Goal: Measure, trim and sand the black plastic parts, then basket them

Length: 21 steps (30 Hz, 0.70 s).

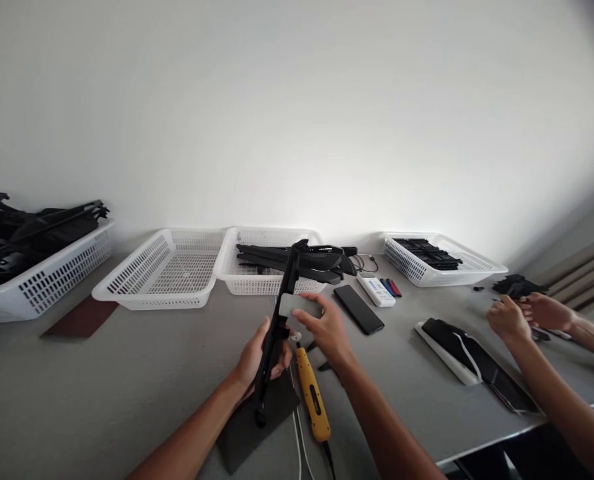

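Note:
My left hand is wrapped around a long black plastic trim piece, which it holds tilted above the table. My right hand pinches a small grey rectangular pad between thumb and fingers. The pad lies against the side of the trim piece, above my left hand. Below them, a dark grey sheet rests on the table. Just right of the piece lies a yellow corded hand tool, its tip pointing away from me. Some fingers of my left hand are hidden behind the piece.
White baskets line the wall, several with black parts. A black phone, a white box and a brown sheet lie on the table. At right, another person's hands work near black-and-white parts.

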Tool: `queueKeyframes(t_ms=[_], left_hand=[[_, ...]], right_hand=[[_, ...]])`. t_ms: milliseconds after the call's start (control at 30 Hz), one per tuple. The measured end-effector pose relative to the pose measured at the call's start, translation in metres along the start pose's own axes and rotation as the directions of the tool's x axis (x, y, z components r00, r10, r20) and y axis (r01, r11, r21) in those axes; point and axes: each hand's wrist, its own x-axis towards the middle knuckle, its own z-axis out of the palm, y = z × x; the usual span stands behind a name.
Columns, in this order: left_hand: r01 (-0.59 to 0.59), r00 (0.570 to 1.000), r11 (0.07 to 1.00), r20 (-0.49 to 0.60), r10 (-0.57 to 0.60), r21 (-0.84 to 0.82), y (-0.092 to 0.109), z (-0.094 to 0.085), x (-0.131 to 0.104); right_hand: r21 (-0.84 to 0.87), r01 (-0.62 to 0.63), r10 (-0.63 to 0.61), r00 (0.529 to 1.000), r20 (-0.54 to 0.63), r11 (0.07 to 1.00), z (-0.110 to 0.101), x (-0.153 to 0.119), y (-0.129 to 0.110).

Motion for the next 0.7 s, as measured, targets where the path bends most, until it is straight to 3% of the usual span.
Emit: queueKeyframes(t_ms=[100, 200, 300, 367, 433, 533, 600, 700], left_hand=[[-0.004, 1.0, 0.999, 0.008, 0.004, 0.037, 0.0, 0.002, -0.002], [-0.037, 0.999, 0.999, -0.028, 0.038, 0.038, 0.001, 0.003, -0.004], [-0.04, 0.998, 0.999, -0.041, 0.041, 0.024, 0.002, 0.002, -0.004], [-0.045, 0.998, 0.999, -0.044, 0.046, 0.03, 0.002, 0.001, -0.003], [-0.067, 0.996, 0.997, -0.048, 0.069, 0.049, 0.002, 0.001, -0.003], [-0.094, 0.993, 0.992, -0.058, 0.099, 0.083, 0.004, 0.003, -0.003], [-0.094, 0.993, 0.992, -0.065, 0.099, 0.088, 0.006, 0.004, -0.004], [-0.087, 0.993, 0.993, -0.074, 0.092, 0.074, 0.007, 0.004, -0.004]], right_hand=[[0.0, 0.017, -0.017, 0.99, -0.14, 1.0, 0.005, 0.005, 0.006], [-0.056, 0.08, -0.093, 0.948, -0.304, 0.995, -0.001, 0.007, 0.006], [0.174, 0.024, 0.054, 0.901, -0.431, 0.985, -0.019, 0.002, -0.004], [0.504, -0.032, 0.198, 0.939, -0.28, 0.863, -0.032, -0.006, -0.015], [0.742, -0.12, 0.232, 0.971, -0.05, 0.66, -0.042, -0.017, -0.027], [0.851, -0.206, 0.206, 0.971, 0.119, 0.482, -0.051, -0.035, -0.04], [0.846, -0.213, 0.194, 0.972, 0.133, 0.489, -0.055, -0.046, -0.044], [0.773, -0.184, 0.199, 0.977, 0.076, 0.608, -0.061, -0.059, -0.043]])
